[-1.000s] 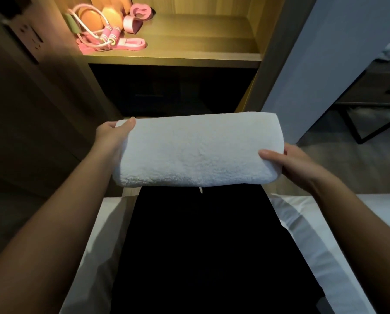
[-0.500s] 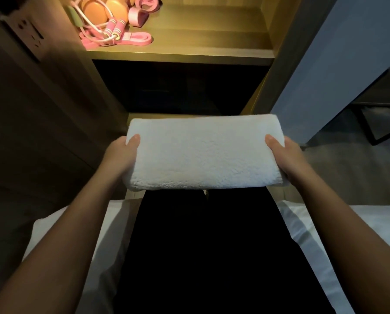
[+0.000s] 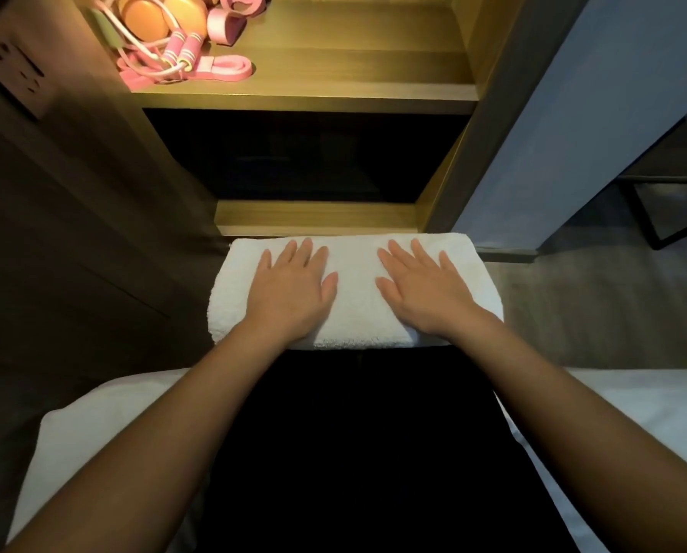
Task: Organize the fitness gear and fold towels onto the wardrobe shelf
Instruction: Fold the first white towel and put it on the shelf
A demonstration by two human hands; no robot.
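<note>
Far left, a socket plate [image 3: 14,73] sits on the dark side panel. Pink fitness gear [image 3: 174,57] crowds the left corner of the lit upper shelf [image 3: 354,89], whose wood shows from there to its right wall. Below, the folded white towel [image 3: 356,289] lies just before the lower shelf [image 3: 314,215] lip, its near edge over something dark I cannot make out. My left grip [image 3: 290,293] rests flat on it, fingers straight and spread. My right grip [image 3: 425,293] lies likewise, apart from the left. White bed [image 3: 94,433] flanks my arms, and floor [image 3: 593,313] opens to the right.
</note>
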